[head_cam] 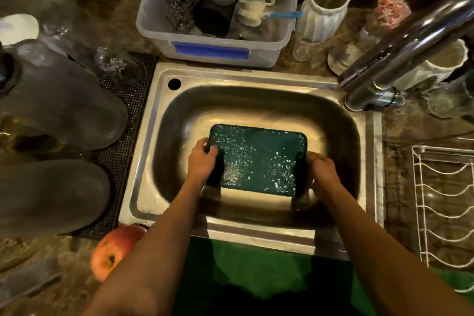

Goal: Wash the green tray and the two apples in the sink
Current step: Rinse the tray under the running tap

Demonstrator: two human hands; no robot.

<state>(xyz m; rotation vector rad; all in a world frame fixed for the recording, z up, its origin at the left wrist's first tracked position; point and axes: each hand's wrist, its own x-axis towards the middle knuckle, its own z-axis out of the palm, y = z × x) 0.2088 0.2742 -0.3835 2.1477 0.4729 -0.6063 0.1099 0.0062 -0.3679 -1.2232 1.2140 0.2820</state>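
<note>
The fingers of the left hand are curled over the short edge of the green tray, with the fingertips lying on its wet inner face and the thumb side near the far corner; the fingers of the right hand are curled round the opposite short edge, so the tray sits between the two hands and is gripped at both ends. The tray is held low inside the basin of the sink, and its surface is covered with shining drops, so I judge that the washing of the tray is in progress, perhaps in the rinsing part; no stream of water is visible from the tap, which stands far beyond the right fingers, though the light is dim and I cannot be sure of this. Both forearms reach forward and downward into the basin, almost parallel, with the wrists bent slightly inward toward the tray. One apple lies on the counter, behind the left fingers and outside the left forearm, which hides part of it; a second apple may be there behind the arm, but I cannot tell. The apples seem not yet washed, so in my judgement that part of the task is left, after the tray is finished and put aside.
</note>
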